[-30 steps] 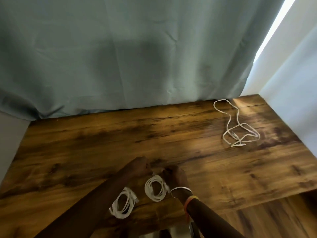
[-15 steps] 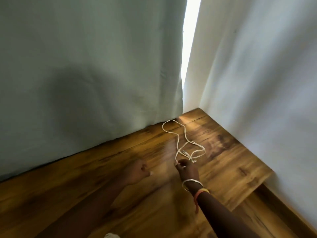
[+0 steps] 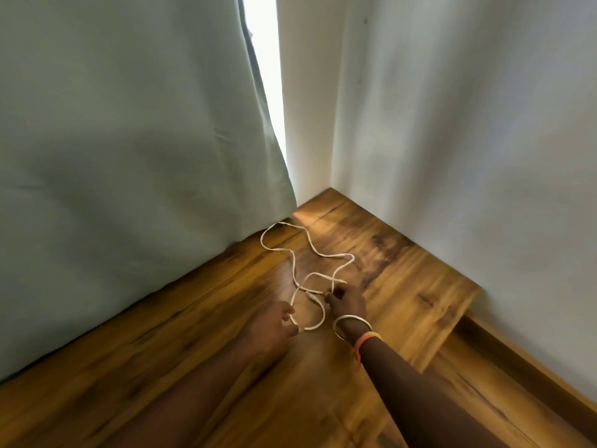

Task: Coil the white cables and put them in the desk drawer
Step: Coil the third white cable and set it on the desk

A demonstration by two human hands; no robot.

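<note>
A loose white cable [image 3: 292,252] lies in open loops on the wooden desk top [image 3: 200,344], running from the curtain's foot toward me. My right hand [image 3: 347,300], with bangles on the wrist, pinches the cable near its plug end. My left hand [image 3: 273,323] rests on the desk just left of the nearest loop, fingers curled and touching the cable. The two coiled cables and the drawer are out of view.
A grey-green curtain [image 3: 129,140] hangs along the desk's back edge. A white wall [image 3: 468,140] borders the desk on the right. The desk's right end [image 3: 465,305] drops to the wooden floor [image 3: 504,383].
The view swung right, away from the two coiled cables. Both hands moved to the loose cable; my right hand took hold of it and the loops have been drawn nearer.
</note>
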